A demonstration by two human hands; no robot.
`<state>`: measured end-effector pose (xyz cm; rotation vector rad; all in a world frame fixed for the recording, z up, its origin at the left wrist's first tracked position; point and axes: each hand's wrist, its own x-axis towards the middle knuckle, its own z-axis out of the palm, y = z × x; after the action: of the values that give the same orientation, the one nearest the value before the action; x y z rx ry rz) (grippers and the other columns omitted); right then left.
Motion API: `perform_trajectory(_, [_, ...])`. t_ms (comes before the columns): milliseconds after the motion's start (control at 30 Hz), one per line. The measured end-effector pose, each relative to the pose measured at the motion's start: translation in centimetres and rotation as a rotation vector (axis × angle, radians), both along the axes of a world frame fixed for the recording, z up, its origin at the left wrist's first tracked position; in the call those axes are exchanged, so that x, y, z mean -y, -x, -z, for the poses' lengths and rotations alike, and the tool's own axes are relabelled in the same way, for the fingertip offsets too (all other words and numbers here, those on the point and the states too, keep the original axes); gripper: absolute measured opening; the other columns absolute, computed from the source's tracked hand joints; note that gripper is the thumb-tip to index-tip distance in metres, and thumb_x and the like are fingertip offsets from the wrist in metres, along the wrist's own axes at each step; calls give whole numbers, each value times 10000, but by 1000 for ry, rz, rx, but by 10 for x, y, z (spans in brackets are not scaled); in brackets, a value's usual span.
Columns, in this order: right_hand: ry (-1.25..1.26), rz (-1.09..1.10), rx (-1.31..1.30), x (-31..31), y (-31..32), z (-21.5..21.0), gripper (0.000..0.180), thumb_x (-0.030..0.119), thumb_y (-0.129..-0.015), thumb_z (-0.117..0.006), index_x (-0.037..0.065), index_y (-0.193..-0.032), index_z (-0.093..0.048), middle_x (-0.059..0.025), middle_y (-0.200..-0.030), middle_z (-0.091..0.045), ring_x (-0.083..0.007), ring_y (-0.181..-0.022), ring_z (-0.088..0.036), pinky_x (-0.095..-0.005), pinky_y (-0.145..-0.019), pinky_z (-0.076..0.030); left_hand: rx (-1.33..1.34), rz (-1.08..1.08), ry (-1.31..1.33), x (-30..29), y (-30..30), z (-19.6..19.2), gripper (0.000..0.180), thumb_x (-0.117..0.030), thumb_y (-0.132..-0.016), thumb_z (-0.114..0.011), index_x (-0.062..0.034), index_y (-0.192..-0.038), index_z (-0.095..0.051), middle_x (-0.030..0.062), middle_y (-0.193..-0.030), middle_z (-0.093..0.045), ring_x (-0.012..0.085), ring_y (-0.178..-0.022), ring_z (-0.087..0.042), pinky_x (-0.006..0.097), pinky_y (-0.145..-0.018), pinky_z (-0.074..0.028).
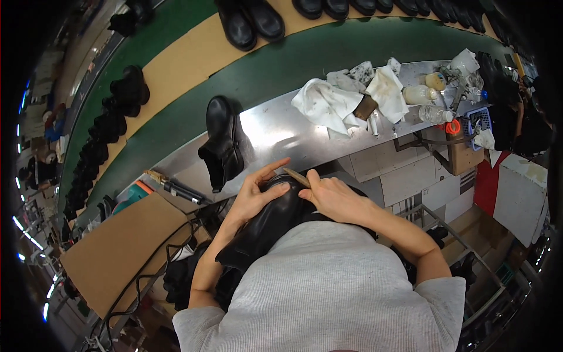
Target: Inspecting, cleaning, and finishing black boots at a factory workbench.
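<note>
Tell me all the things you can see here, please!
Held boot: one, black, in the lap under both hands.
Stick tool: one, tan, in the right hand.
Standing boot: one, black, on the metal bench.
Conveyor boots: many, black, along the belt at the top and left.
Rags: several, white, on the bench.
Bottles: a few, pale, right end of the bench.
Cardboard sheet: one, brown, lower left.
Left hand: on the boot.
Right hand: gripping the tool.
</note>
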<state>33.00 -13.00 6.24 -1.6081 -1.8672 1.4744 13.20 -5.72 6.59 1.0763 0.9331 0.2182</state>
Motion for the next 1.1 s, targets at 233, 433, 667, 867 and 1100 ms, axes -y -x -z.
perform_trajectory(233, [-54, 190, -66, -15, -7, -4, 344, 284, -941, -451, -49, -890, -379, -284, -621, -537, -476, -621, -557, -498, -545, -444, 90, -293, -81, -42, -12, -16, 574, -120, -829, -651, -15, -1340, -413, 32, -882, -617, 92, -837, -577, 213, -747, -453])
perform_trajectory(433, [-152, 741, 504, -47, -151, 81, 444, 91, -864, -505, -47, -1258, -354, -315, -1114, -484, -466, -998, -501, -471, -814, -421, 199, -400, -609, -91, -31, -35, 716, -90, -791, -685, 5, -1389, -304, 49, -932, -574, 103, -848, -544, 222, -799, -423])
perform_trajectory(667, [-533, 419, 129, -82, -79, 48, 712, 334, -770, -701, -43, -1291, -394, -223, -1260, -473, -346, -1198, -430, -406, -1016, -321, 136, -639, -577, -93, -4, -29, 642, -174, -845, -654, -1, -1373, -332, 27, -976, -571, 83, -892, -526, 217, -824, -412])
perform_trajectory(867, [163, 470, -865, -103, 40, 50, 463, 366, -896, -554, -18, -1152, -518, -48, -990, -575, -89, -891, -520, -257, -790, -430, -21, -683, -403, -120, 45, 22, 506, -359, -957, -433, 38, -1270, -443, 157, -1260, -495, 245, -1184, -454, 332, -982, -363])
perform_trajectory(1100, [9, 443, -293, -124, 45, 124, 545, 428, -808, -646, -63, -1028, -564, -117, -883, -639, -171, -806, -605, -289, -731, -485, -245, -497, 51, -58, 150, 159, 683, -374, -734, -753, 46, -1183, -455, 92, -965, -589, 147, -848, -543, 280, -762, -451])
